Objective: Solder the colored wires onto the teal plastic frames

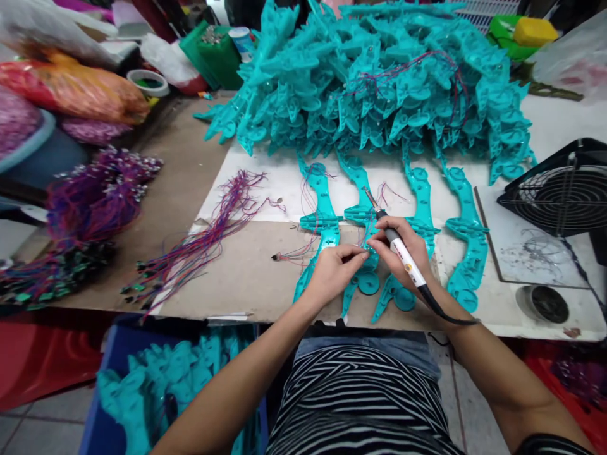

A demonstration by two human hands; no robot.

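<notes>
My right hand [405, 243] is closed around a soldering iron [406, 260] with a white and dark handle. Its metal tip points up and away, above a turquoise plastic part [358, 170]. The thumb and a finger of that hand also meet low over this part, close to my left fingertips. My left hand [336, 272] pinches at the same spot; what it holds is too small to tell. Thin wires run beside the fingers. More turquoise parts lie in the row: one [324, 196] to the left, two [420, 189] [465, 208] to the right.
A large heap of turquoise parts [379, 82] covers the back. Red and purple wire bundles [222, 221] [90, 196] lie left. At right stand a black fan [559, 189], a board [526, 253] and a small round tin [547, 303]. Below, a blue bin [109, 354] holds turquoise parts.
</notes>
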